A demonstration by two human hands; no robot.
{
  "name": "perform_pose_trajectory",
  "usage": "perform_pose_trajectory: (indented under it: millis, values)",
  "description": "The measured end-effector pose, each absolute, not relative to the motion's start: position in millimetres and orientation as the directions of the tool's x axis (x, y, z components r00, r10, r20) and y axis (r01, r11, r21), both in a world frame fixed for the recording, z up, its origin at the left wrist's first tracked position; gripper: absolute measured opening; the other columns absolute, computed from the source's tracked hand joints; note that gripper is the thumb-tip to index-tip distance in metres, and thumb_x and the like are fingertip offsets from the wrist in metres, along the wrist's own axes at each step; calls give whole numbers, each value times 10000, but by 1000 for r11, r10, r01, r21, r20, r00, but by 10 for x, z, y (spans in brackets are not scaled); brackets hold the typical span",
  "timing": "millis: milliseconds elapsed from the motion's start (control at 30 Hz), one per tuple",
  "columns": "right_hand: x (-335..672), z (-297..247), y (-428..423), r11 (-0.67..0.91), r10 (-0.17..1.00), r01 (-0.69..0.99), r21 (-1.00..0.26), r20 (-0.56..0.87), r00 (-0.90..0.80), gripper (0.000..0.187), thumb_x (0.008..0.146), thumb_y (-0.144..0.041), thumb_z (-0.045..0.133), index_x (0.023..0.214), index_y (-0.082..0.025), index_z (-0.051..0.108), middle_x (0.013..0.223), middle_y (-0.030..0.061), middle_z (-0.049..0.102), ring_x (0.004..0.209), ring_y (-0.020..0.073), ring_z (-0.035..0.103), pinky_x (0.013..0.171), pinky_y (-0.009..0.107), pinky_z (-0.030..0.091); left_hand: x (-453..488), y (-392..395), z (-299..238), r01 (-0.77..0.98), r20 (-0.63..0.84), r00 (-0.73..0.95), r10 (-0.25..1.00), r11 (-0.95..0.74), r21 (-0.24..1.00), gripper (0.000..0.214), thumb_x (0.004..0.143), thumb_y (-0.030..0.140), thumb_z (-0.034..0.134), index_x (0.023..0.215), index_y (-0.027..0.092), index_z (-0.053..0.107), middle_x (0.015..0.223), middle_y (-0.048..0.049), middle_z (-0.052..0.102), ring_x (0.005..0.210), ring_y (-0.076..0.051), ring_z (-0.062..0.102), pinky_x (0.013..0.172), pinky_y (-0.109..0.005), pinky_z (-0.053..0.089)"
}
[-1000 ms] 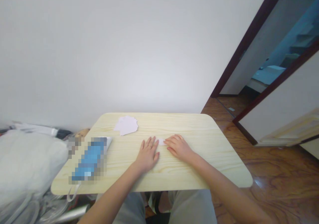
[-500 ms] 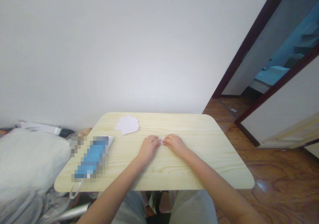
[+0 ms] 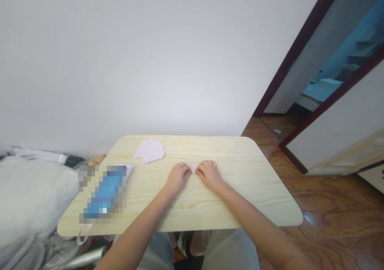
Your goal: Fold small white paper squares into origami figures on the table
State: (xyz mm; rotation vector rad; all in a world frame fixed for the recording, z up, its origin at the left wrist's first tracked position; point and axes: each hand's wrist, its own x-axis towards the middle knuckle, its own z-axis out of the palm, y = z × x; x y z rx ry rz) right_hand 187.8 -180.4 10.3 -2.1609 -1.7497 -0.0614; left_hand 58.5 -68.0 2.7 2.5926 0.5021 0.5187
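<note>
Filling the space behind the pale wood table (image 3: 258,206): white wall (image 3: 168,62). Left of table: puffy white bundle (image 3: 33,194), cut off; contents indiscernible. Table's left side: blue object (image 3: 105,192), pixelated. Table's far left: white paper pile (image 3: 153,151). Table's middle: left hand (image 3: 178,178) and right hand (image 3: 211,176), fingers curled nearly closed, pinching a paper slip (image 3: 193,169) spanning left-right; fingers hide its ends, long axis uncertain.

Home: wood floor (image 3: 336,214), door frame (image 3: 299,46)
</note>
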Motion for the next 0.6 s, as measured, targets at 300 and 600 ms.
perform_pose_trajectory:
  millis: [300,600]
  values:
    - [1795,108,-1760,-271,916,932,-240,231,327,161,859,-254,433,833,-188,578,909,53,539,921,183,444,840,351,262,598,-738,76,437,245,794,556,-802,407,187,801,276,472,787,208,645,849,-55,559,863,-200,504,766,-344,380]
    - [1804,42,-1695,-346,884,897,-275,224,410,157,821,-276,466,768,-183,580,857,55,523,886,194,448,798,345,288,632,-761,110,514,195,752,629,-746,424,189,773,316,486,765,224,650,871,-48,568,888,-224,495,757,-370,359]
